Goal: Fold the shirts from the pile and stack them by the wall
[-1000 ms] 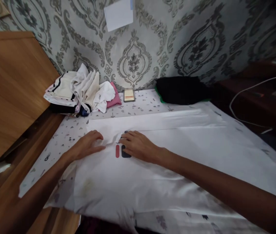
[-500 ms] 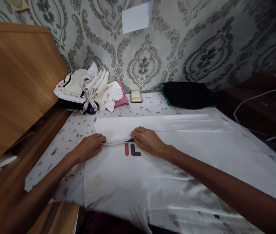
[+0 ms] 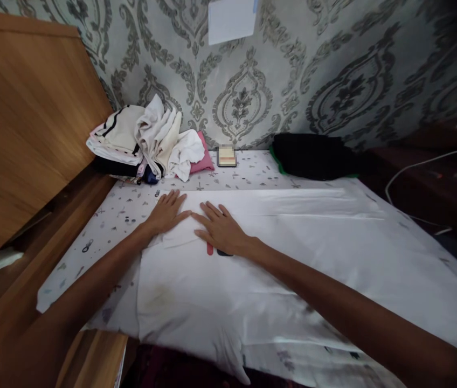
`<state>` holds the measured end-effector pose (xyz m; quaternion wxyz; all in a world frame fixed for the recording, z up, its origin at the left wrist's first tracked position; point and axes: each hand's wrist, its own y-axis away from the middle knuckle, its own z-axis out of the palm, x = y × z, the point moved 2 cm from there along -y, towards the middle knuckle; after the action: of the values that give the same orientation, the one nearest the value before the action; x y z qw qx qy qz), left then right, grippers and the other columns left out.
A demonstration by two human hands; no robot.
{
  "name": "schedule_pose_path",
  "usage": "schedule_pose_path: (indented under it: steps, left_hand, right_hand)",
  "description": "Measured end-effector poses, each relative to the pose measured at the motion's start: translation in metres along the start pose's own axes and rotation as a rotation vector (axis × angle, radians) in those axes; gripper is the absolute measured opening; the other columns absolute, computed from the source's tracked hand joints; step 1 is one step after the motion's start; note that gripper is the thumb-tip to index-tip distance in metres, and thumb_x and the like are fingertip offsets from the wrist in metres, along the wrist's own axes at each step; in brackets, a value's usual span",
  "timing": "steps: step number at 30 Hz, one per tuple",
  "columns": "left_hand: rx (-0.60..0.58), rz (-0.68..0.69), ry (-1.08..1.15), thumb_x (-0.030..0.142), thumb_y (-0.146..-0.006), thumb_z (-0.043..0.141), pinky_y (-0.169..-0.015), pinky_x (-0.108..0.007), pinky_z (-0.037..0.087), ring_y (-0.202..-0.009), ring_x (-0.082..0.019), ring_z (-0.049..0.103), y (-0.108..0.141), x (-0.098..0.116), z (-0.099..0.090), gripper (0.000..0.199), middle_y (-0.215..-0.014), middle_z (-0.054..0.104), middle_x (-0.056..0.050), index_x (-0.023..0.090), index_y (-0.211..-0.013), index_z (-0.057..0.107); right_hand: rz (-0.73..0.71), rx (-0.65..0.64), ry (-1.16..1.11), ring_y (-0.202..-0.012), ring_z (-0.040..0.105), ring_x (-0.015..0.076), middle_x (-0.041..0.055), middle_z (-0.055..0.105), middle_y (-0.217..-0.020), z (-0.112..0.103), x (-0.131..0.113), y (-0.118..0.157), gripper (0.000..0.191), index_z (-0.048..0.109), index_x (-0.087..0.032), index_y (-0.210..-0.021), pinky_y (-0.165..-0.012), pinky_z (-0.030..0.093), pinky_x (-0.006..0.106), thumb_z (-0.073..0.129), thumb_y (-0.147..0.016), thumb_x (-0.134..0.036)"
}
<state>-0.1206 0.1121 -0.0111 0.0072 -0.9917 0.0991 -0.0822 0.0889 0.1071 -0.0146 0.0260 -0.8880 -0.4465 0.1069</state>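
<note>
White fabric garment with red and dark printed marks [image 3: 188,296] laid out over white patterned sheet [image 3: 105,215], wide across the near and middle part. Left hand [image 3: 167,213] placed palm-down on the garment's upper left, fingers spread, nothing pinched. Right hand [image 3: 223,231] set flat just beside it, fingers also spread, printed marks partly covered. Mixed pile of folded and crumpled light clothes [image 3: 121,132] stacked behind, on the left, near brown wooden panel [image 3: 30,113]. Folded black cloth with green edge [image 3: 313,156] placed at back right.
</note>
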Motion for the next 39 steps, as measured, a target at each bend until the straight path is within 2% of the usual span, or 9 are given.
schedule_pose_path:
  steps: [6,10,15,20,25,29,31,35,39]
  left_hand:
    - [-0.016,0.009,-0.045,0.060,-0.100,0.031,-0.122,-0.052,0.015,-0.153,-0.032,0.016,0.003,-0.003,0.005,0.071,-0.164,0.024,-0.019,0.014,-0.153,0.033]
    - [-0.014,0.006,-0.044,0.058,-0.100,0.031,-0.122,-0.052,0.015,-0.153,-0.031,0.017,0.003,-0.003,0.003,0.069,-0.164,0.025,-0.018,0.014,-0.153,0.033]
    - [0.034,0.051,-0.009,0.056,-0.099,0.033,-0.121,-0.051,0.019,-0.152,-0.031,0.023,0.004,-0.006,0.004,0.067,-0.162,0.029,-0.018,0.013,-0.150,0.037]
    - [0.128,0.111,0.088,0.056,-0.095,0.037,-0.119,-0.051,0.025,-0.145,-0.032,0.034,0.010,-0.004,-0.002,0.060,-0.156,0.041,-0.016,0.016,-0.139,0.049]
    - [0.126,0.286,0.229,0.053,-0.096,0.040,-0.113,-0.051,0.036,-0.132,-0.032,0.047,0.054,0.053,-0.020,0.051,-0.141,0.053,-0.014,0.022,-0.134,0.054]
    - [-0.159,0.691,0.303,0.044,-0.097,0.047,-0.097,-0.044,0.051,-0.107,-0.027,0.062,0.123,0.129,-0.029,0.039,-0.119,0.066,-0.007,0.036,-0.134,0.058]
    - [-0.299,0.897,0.249,0.043,-0.093,0.056,-0.091,-0.046,0.055,-0.101,-0.027,0.064,0.155,0.157,-0.025,0.049,-0.113,0.069,-0.006,0.043,-0.141,0.050]
    - [-0.365,0.949,0.076,0.031,-0.088,0.059,-0.082,-0.052,0.059,-0.095,-0.033,0.065,0.186,0.172,0.000,0.067,-0.106,0.072,-0.010,0.043,-0.151,0.038]
    - [-0.294,0.933,-0.027,0.029,-0.089,0.050,-0.077,-0.055,0.058,-0.094,-0.036,0.065,0.192,0.166,0.023,0.048,-0.112,0.069,-0.017,0.032,-0.137,0.057]
  right_hand:
    - [-0.020,-0.003,0.017,-0.151,0.023,0.0327,0.0200,0.030,-0.161,0.004,0.001,0.006,0.055,0.041,-0.019,-0.151,-0.118,0.023,0.057,0.037,-0.104,-0.047]
    - [-0.045,0.024,0.010,-0.151,0.024,0.0310,0.0181,0.032,-0.161,-0.001,0.007,0.034,0.049,0.045,-0.019,-0.147,-0.118,0.025,0.056,0.035,-0.105,-0.042]
    - [0.101,0.097,0.016,-0.151,0.025,0.0290,0.0130,0.035,-0.160,-0.011,0.037,0.129,0.047,0.043,-0.023,-0.147,-0.116,0.031,0.056,0.033,-0.105,-0.041]
    - [0.469,0.183,0.086,-0.146,0.035,0.0307,0.0161,0.038,-0.158,-0.030,0.072,0.256,0.051,0.048,-0.020,-0.145,-0.116,0.035,0.055,0.034,-0.103,-0.045]
    - [0.759,0.256,0.165,-0.141,0.043,0.0334,0.0222,0.049,-0.149,-0.043,0.094,0.352,0.054,0.054,-0.012,-0.137,-0.115,0.036,0.055,0.032,-0.101,-0.046]
    - [0.810,0.308,0.155,-0.139,0.046,0.0308,0.0180,0.055,-0.144,-0.045,0.094,0.378,0.051,0.057,-0.016,-0.133,-0.116,0.038,0.054,0.033,-0.099,-0.045]
    - [0.829,0.326,0.150,-0.137,0.049,0.0302,0.0166,0.057,-0.142,-0.046,0.091,0.379,0.049,0.059,-0.018,-0.130,-0.116,0.039,0.053,0.033,-0.099,-0.046]
    - [0.831,0.370,0.118,-0.134,0.052,0.0326,0.0184,0.059,-0.139,-0.049,0.087,0.379,0.050,0.061,-0.018,-0.126,-0.115,0.039,0.055,0.039,-0.096,-0.050]
    - [0.780,0.335,0.038,-0.135,0.051,0.0330,0.0131,0.059,-0.141,-0.055,0.092,0.390,0.050,0.061,-0.025,-0.129,-0.112,0.044,0.051,0.051,-0.089,-0.053]
